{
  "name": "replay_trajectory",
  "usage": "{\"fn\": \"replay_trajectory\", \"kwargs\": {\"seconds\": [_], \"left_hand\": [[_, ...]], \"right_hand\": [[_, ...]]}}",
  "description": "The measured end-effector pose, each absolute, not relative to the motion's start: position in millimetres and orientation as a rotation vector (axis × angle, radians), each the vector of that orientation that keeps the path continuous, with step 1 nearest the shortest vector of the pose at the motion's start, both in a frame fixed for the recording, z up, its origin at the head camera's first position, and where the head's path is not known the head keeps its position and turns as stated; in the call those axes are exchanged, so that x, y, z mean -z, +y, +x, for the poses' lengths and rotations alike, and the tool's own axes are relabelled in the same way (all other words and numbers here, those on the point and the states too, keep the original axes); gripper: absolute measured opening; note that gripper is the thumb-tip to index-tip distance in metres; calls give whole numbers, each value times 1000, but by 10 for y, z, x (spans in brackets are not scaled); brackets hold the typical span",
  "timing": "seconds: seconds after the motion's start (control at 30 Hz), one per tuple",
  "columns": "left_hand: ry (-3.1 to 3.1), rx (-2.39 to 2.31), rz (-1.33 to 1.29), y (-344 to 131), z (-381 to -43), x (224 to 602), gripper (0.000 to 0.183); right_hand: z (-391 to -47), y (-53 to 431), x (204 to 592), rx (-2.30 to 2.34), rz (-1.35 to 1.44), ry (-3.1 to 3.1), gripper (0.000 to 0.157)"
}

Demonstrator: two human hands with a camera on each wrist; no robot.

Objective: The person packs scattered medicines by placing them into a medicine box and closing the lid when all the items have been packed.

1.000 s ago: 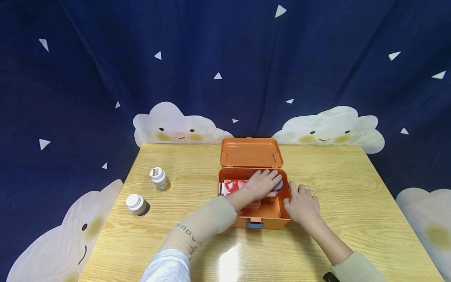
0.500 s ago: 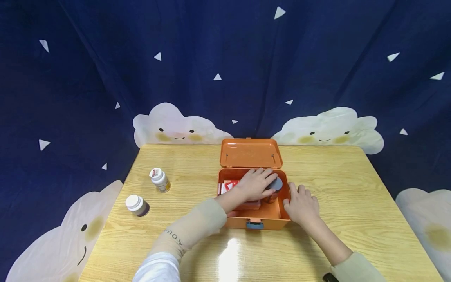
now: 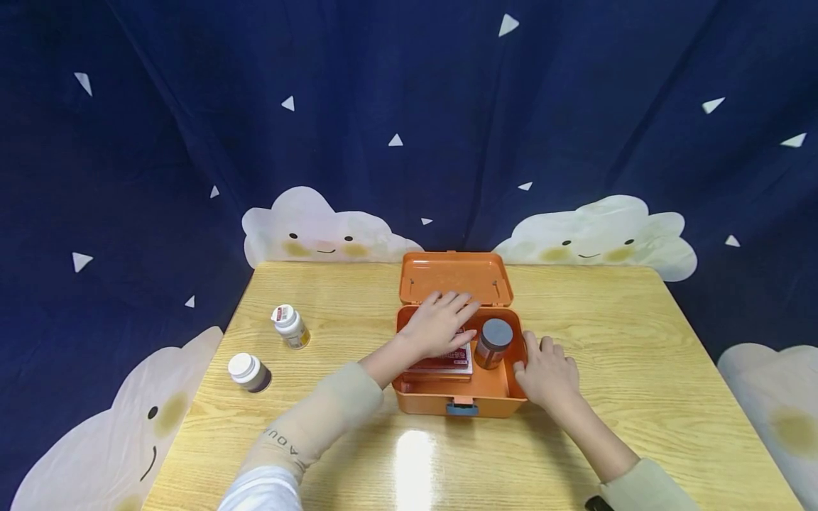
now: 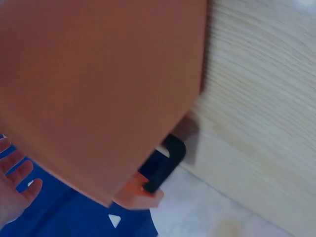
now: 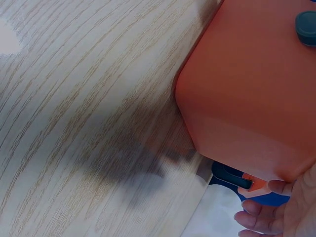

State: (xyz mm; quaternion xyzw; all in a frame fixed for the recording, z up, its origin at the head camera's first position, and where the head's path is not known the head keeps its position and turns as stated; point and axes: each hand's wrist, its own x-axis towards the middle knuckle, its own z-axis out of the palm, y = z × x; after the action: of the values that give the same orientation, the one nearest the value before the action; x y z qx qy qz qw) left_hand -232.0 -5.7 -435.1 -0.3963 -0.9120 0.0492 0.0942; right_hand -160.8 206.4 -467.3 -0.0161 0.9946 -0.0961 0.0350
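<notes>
An orange medicine box [image 3: 492,387] stands with its lid [image 3: 455,278] raised at the back. Inside, toward the right, a jar with a grey lid [image 3: 496,333] stands upright. A dark red carton [image 3: 447,362] lies to its left, partly covered. My left hand [image 3: 434,328] hovers over the box's left part with fingers spread, apart from the jar and holding nothing. At the right wall, my right hand [image 3: 549,372] grips the rim, thumb toward the inside. Both wrist views look at the box's outer walls [image 4: 108,89], with part of a hand near the edge.
Two white-capped bottles stand at the left of the wooden table [image 3: 613,312]: a white bottle [image 3: 290,326] and, nearer, a dark-bodied bottle [image 3: 250,372]. A blue latch [image 3: 462,409] is on the box front. Behind the table hangs a dark blue curtain [image 3: 345,85].
My left hand has let go of the grey-lidded jar and moved left, so the jar shows whole and the cartons are partly covered. My right hand stays on the rim.
</notes>
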Motion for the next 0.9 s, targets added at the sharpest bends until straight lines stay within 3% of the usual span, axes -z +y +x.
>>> {"fn": "replay_trajectory", "kwargs": {"seconds": [0.5, 0.9], "left_hand": [[-2733, -25, -948, -688, -2374, 4459, 58], [-2821, 171, -596, -1265, -2375, 4632, 59]], "right_hand": [[-1610, 2064, 4693, 309, -46, 3063, 50], [-1618, 2072, 4692, 309, -50, 3054, 50]]}}
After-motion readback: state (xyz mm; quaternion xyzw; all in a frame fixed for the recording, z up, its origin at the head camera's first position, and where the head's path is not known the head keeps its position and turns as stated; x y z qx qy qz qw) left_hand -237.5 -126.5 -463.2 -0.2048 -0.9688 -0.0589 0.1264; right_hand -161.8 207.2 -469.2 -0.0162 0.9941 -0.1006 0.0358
